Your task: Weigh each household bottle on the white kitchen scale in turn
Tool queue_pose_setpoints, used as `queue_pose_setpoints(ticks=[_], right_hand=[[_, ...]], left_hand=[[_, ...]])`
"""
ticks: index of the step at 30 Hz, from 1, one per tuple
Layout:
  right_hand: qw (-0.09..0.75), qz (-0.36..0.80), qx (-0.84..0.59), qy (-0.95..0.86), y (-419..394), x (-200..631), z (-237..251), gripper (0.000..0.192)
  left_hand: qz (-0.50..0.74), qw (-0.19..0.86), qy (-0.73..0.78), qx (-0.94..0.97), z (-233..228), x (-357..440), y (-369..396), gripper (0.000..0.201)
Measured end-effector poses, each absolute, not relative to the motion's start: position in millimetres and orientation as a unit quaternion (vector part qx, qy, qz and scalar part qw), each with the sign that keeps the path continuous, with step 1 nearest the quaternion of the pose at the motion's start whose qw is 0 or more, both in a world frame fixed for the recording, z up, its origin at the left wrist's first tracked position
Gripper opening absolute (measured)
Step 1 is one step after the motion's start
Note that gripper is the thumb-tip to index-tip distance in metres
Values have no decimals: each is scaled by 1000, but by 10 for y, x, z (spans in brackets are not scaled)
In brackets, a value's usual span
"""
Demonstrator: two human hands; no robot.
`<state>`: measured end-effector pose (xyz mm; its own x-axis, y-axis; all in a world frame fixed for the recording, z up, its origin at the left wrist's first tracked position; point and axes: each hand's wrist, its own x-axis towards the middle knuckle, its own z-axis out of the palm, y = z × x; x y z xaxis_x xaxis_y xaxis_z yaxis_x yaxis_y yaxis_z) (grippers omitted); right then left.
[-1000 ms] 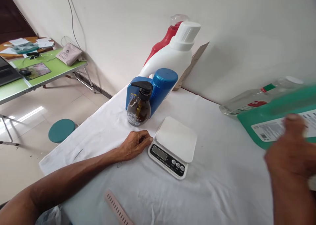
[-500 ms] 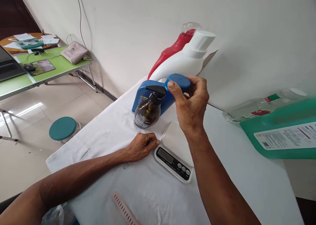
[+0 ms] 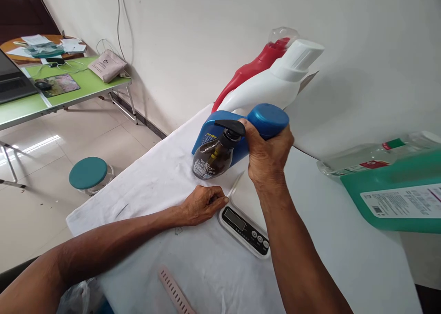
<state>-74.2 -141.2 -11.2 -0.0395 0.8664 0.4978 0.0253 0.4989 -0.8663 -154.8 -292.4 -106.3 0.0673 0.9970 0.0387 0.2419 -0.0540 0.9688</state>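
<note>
My right hand point(image 3: 270, 155) is wrapped around the neck of a blue bottle point(image 3: 270, 118), just under its wide cap. The bottle's lower body is partly hidden by a dark pump bottle point(image 3: 212, 159) in front of it. Resting on the white cloth, my left hand point(image 3: 203, 206) is closed, with its thumb tip at the near-left corner of a white digital kitchen scale point(image 3: 243, 229); I see nothing in its fingers. The scale's display is blank, and my right forearm hides part of its plate.
A white bottle point(image 3: 272, 82) and a red bottle point(image 3: 246, 70) stand by the wall. On the right are a clear bottle point(image 3: 358, 160) and a green jug point(image 3: 351, 190). A pink strap point(image 3: 174, 291) lies near the front. A teal stool point(image 3: 88, 172) stands left of the table.
My right hand has shifted from the blue bottle's cap down to its neck, and its fingers have closed around it. My left hand stays by the scale. The view has shifted slightly.
</note>
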Motion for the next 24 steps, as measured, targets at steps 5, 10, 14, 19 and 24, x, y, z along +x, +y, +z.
queue_pose_setpoints(ticks=[5, 10, 14, 19, 24], right_hand=[[622, 375, -334, -601, -1455, -650, 136, 45], [642, 372, -341, -577, -1470, -520, 355, 44], [673, 333, -319, -579, -1468, -323, 528, 39], [687, 262, -317, -599, -1496, 61, 710, 42], [690, 272, -354, -570, -1677, 429, 688, 43]], left_hand=[[424, 444, 537, 580, -1057, -1545, -2927, 35], [428, 442, 529, 584, -1061, -1550, -2926, 35], [430, 441, 525, 587, -1066, -1557, -2930, 35], [427, 440, 532, 584, -1035, -1557, -2937, 34], [419, 440, 534, 589, -1011, -1558, -2936, 34]])
